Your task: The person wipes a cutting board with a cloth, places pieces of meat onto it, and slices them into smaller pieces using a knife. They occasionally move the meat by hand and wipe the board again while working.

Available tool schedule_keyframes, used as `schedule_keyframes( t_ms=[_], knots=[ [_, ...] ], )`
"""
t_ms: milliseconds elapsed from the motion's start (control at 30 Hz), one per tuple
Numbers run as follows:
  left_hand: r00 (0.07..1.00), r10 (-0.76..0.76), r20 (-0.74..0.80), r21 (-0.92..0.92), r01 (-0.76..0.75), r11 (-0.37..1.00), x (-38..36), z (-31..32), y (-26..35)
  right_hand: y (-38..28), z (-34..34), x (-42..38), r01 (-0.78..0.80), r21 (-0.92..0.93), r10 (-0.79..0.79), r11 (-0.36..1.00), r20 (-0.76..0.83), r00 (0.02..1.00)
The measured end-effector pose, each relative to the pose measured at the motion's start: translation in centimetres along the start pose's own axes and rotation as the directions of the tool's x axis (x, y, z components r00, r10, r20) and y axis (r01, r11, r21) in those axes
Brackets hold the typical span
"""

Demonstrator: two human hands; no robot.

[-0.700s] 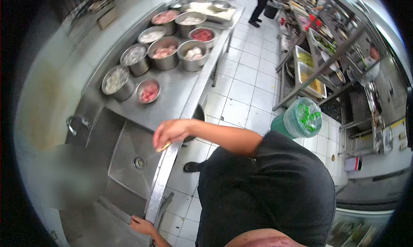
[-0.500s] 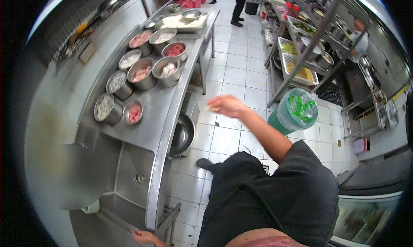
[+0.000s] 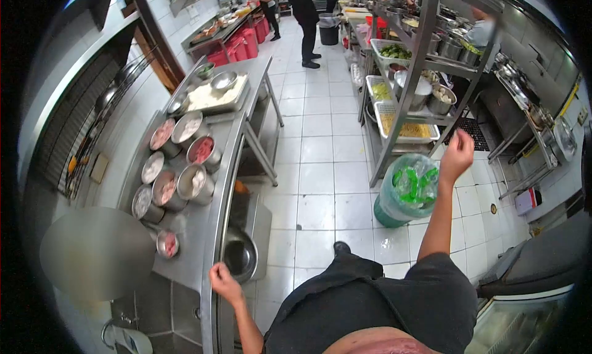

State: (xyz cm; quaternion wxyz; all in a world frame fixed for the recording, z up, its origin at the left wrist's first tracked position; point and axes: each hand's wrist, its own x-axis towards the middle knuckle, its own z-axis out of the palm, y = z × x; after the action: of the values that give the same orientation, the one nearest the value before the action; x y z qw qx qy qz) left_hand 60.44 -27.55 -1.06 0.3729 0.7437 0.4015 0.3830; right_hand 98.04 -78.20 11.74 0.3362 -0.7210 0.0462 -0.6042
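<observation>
My left hand (image 3: 226, 284) is beside the front edge of the steel counter (image 3: 213, 231), its fingers curled together; whatever they may hold is too small to name. On the right, my right hand (image 3: 457, 157) is raised near a green bin (image 3: 388, 203) lined with a clear bag of green and clear items. Its fingers are bent inward, and I cannot make out anything in them. Steel pots of pale and pink raw food, such as one pot (image 3: 195, 184) and a small one (image 3: 167, 244), stand on the counter.
A sink (image 3: 185, 311) lies at the lower left. A tray of white food (image 3: 216, 98) rests on the counter's far end. A steel shelf rack (image 3: 404, 95) with baskets and pots stands right of the tiled aisle. A person in black (image 3: 303, 21) stands further up the aisle.
The view has shifted along the aisle. My right hand has moved rightward, from over the floor to beyond the bin. My left hand has risen from the sink edge along the counter front.
</observation>
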Motion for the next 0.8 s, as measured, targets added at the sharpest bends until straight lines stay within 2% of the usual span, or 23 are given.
schedule_keyframes(
  t_ms=[33,67,100,133,200,233,300,400,467,533,600,700,800],
  knots=[
    [0.998,0.052,0.041,-0.064,-0.049,0.997,1.0,3.8,1.3,4.0,0.6,-2.3,-0.053,-0.096,0.058,0.994,0.045,0.997],
    [0.991,0.105,0.081,-0.127,-0.094,0.987,1.8,7.4,2.9,11.2,1.5,-5.8,-0.045,-0.292,0.138,0.955,0.304,0.943],
    [0.982,0.148,0.117,-0.142,-0.131,0.981,2.5,10.4,4.9,18.1,1.8,-10.7,0.012,-0.354,0.182,0.935,0.511,0.840],
    [0.968,0.195,0.158,-0.110,-0.179,0.978,3.0,12.7,6.4,21.0,0.2,-13.9,0.206,-0.506,0.226,0.838,0.664,0.713],
    [0.962,0.200,0.186,-0.176,-0.168,0.970,3.9,16.8,8.3,23.5,-0.1,-15.2,0.063,-0.461,0.270,0.885,0.621,0.736],
    [0.960,0.213,0.181,-0.191,-0.178,0.965,4.2,18.4,8.8,23.8,1.2,-14.1,-0.024,-0.523,0.392,0.852,0.607,0.692],
    [0.962,0.126,0.241,-0.116,-0.100,0.988,4.5,20.8,9.7,23.5,2.7,-13.6,-0.194,-0.656,0.631,0.730,0.538,0.559],
    [0.955,0.046,0.293,-0.082,-0.023,0.996,5.9,25.1,9.2,20.8,8.8,-13.0,-0.207,-0.530,0.560,0.822,0.692,0.455],
    [0.946,0.036,0.323,-0.016,-0.033,0.999,7.1,27.6,9.4,19.8,14.2,-14.0,-0.122,-0.327,0.349,0.937,0.860,0.374],
    [0.947,-0.002,0.321,-0.043,0.017,0.999,8.5,30.1,10.2,16.7,19.9,-14.3,-0.138,-0.267,0.295,0.954,0.918,0.264],
    [0.946,-0.043,0.320,-0.066,0.067,0.996,10.5,32.5,10.8,16.3,26.5,-15.7,-0.081,-0.222,0.232,0.972,0.960,0.156],
    [0.970,0.046,0.240,-0.061,-0.032,0.998,14.5,36.9,8.5,14.5,34.4,-16.1,-0.133,-0.305,0.285,0.943,0.947,-0.146],
    [0.927,0.063,0.370,-0.071,-0.039,0.997,20.2,41.1,7.4,16.8,39.1,-19.1,-0.278,-0.563,0.456,0.778,0.811,-0.366]
  ],
)
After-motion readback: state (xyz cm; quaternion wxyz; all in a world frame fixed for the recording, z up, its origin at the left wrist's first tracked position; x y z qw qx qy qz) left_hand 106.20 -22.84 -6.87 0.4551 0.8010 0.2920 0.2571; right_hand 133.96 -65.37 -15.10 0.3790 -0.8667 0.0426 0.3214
